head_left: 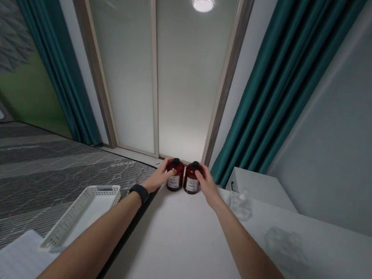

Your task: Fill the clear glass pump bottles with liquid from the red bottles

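Observation:
Two dark red-brown bottles with black caps and white labels stand upright side by side near the far end of the white table (pixel 182 244). My left hand (pixel 162 176) is wrapped round the outer side of the left bottle (pixel 174 181), thumb across its front. Around the right bottle (pixel 191 185) curls my right hand (pixel 207 186), its thumb also in front. A narrow gap shows between the bottles. The fingertips behind them are hidden. A dark band (pixel 139 193) circles my left wrist.
Clear crumpled plastic (pixel 287 244) lies on the table's right side, with a clear pump-topped container (pixel 242 204) farther back. A white cabinet (pixel 262 188) stands beyond. Left of the table are a white perforated basket (pixel 73 216) and printed paper (pixel 16 259). Sliding doors (pixel 189 89) rise ahead.

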### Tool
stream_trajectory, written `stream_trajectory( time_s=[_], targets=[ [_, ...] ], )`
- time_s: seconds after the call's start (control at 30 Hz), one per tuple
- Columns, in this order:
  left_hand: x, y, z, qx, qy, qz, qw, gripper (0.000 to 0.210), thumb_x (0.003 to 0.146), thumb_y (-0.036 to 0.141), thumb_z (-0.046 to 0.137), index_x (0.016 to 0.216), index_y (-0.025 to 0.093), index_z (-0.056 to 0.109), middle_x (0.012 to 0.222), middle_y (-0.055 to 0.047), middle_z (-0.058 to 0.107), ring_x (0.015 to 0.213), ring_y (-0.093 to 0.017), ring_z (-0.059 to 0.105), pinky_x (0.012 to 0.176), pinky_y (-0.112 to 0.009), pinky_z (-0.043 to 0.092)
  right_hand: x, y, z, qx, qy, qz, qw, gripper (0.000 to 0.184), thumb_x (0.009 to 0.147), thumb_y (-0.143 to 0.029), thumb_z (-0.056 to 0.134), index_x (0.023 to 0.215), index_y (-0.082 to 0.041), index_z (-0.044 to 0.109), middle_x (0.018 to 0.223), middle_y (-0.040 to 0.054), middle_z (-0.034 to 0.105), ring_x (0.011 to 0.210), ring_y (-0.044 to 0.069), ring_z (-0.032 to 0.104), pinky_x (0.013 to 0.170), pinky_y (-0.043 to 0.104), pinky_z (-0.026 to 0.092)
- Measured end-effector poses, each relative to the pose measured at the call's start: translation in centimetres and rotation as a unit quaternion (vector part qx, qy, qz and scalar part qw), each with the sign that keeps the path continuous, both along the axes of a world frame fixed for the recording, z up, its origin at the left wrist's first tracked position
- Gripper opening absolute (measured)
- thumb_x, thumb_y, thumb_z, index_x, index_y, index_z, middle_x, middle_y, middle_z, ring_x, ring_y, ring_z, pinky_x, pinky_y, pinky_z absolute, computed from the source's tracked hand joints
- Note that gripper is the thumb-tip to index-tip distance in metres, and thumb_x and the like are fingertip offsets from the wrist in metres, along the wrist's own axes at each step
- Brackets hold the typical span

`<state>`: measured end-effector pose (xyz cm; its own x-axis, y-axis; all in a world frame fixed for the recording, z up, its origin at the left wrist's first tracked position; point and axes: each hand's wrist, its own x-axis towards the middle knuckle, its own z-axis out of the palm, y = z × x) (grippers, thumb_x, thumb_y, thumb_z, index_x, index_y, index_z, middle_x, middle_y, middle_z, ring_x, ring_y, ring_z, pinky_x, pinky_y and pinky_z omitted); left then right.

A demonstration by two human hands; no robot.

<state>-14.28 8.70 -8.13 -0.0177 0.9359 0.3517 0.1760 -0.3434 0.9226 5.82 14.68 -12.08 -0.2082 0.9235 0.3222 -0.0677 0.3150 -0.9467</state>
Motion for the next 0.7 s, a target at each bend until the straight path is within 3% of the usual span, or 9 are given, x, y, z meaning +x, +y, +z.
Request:
stream_trajectory(
  time_s=[0.27, 0.53, 0.7],
  targets=[
    [-0.5, 1.5, -0.6, -0.009, -0.014, -0.006, 1.0, 0.042, 0.077, 0.023, 0.057, 0.119, 0.02, 0.052, 0.125, -0.008, 0.062, 0.122, -0.026, 0.055, 0.113, -0.045, 0.036, -0.3, 0.7, 0.2, -0.027, 0.028, 0.031, 0.999, 0.04, 0.081, -0.038, 0.064, 0.118, -0.026, 0.057, 0.118, 0.0052, 0.068, 0.107, 0.022, 0.065, 0.099, 0.04, 0.05],
    [-0.5, 2.0, -1.6, -0.013, -0.027, 0.008, 1.0, 0.048, 0.08, 0.027, 0.056, 0.127, 0.022, 0.049, 0.13, -0.007, 0.061, 0.123, -0.027, 0.055, 0.111, -0.045, 0.038, -0.9, 0.2, 0.2, -0.02, 0.035, 0.022, 0.999, 0.04, 0.083, -0.04, 0.063, 0.119, -0.026, 0.055, 0.123, 0.0058, 0.066, 0.115, 0.022, 0.061, 0.105, 0.041, 0.046],
    [-0.6, 2.6, -2.5, -0.003, -0.028, 0.014, 0.999, 0.053, 0.081, 0.026, 0.052, 0.133, 0.025, 0.049, 0.136, -0.006, 0.058, 0.131, -0.027, 0.049, 0.116, -0.044, 0.032, -0.8, 0.2, 0.0, -0.016, 0.016, 0.016, 1.0, 0.048, 0.083, -0.046, 0.064, 0.125, -0.025, 0.054, 0.131, 0.0078, 0.064, 0.121, 0.023, 0.059, 0.109, 0.041, 0.043]
  ],
)
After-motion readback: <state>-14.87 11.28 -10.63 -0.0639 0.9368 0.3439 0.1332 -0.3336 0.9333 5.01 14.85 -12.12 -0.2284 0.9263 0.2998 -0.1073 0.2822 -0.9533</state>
